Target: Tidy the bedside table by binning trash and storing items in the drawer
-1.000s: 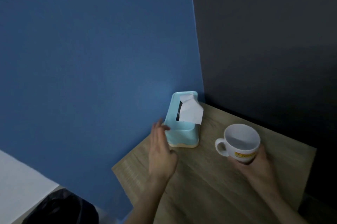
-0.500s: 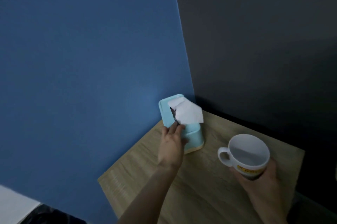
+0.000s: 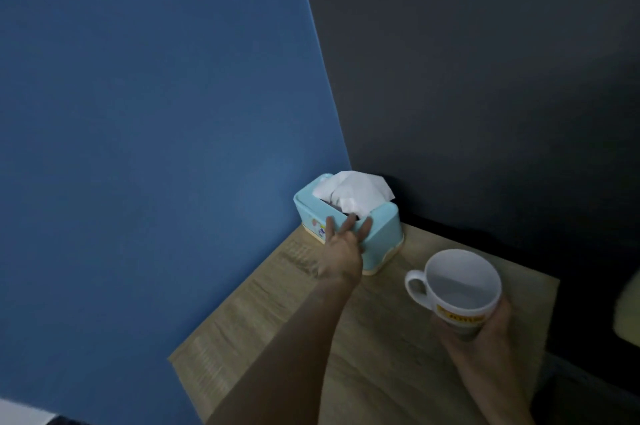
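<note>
A light-blue tissue box [image 3: 384, 234] stands at the far corner of the wooden bedside table [image 3: 374, 362], a white tissue [image 3: 356, 190] sticking out of its top. My left hand [image 3: 343, 244] reaches over it with straight, spread fingers whose tips touch the box's near top edge. My right hand [image 3: 485, 338] grips a white mug [image 3: 453, 289] with a yellow label from below and holds it over the table's right part. The mug's handle points left and it looks empty.
A blue wall [image 3: 156, 147] runs along the table's left edge and a dark grey wall [image 3: 485, 78] along its back. A pale object [image 3: 628, 310] shows at the right frame edge. The drawer and bin are out of view.
My left hand slid from the box's left side to its near top edge, and the box turned and shifted toward the corner. The mug stayed in my right hand.
</note>
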